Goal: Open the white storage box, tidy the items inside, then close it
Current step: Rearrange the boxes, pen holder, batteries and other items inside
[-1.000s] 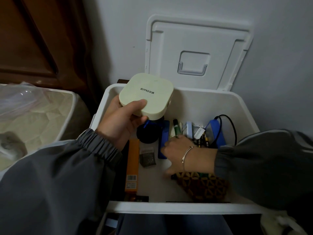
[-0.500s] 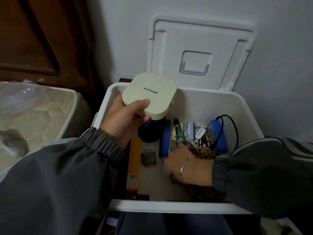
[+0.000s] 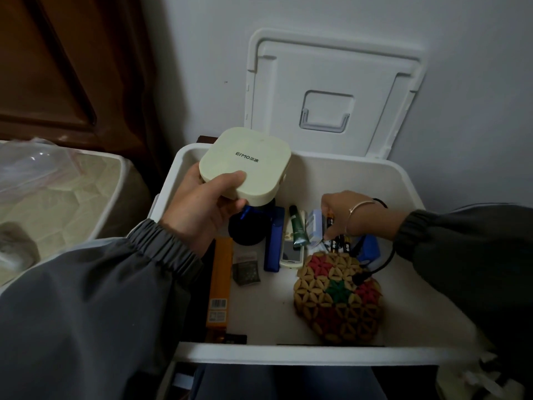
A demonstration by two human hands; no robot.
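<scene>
Bedding under clear plastic (image 3: 43, 192) fills the far left, beside dark wood panelling (image 3: 57, 67). Next comes the left hand (image 3: 202, 209), raised over the left far corner of the white storage box (image 3: 317, 353), thumb on top and fingers curled beneath a cream square case (image 3: 245, 166) printed "ErMO" followed by two small characters. The box's lid (image 3: 334, 93) stands open, leaning on the wall behind.

Inside, along the left wall, lies a long orange carton (image 3: 220, 284) with a barcode label near its near end. Beside it sits a small dark packet (image 3: 245, 269), with a black round object (image 3: 249, 229) farther back under the case. Then a dark blue bar (image 3: 274, 241), a white device (image 3: 291, 252) whose small logo is too small to read, and a green tube (image 3: 298, 226) resting across it.

A woven bead pouch (image 3: 337, 298) in tan, red and green lies near the front. Behind it the right hand (image 3: 346, 215), a bracelet at its wrist, reaches down with fingertips pinched on black-and-gold batteries (image 3: 339, 243), next to a pale blue box (image 3: 314, 223). A blue object (image 3: 369, 249) with a black cable (image 3: 383, 261) sits rightmost.
</scene>
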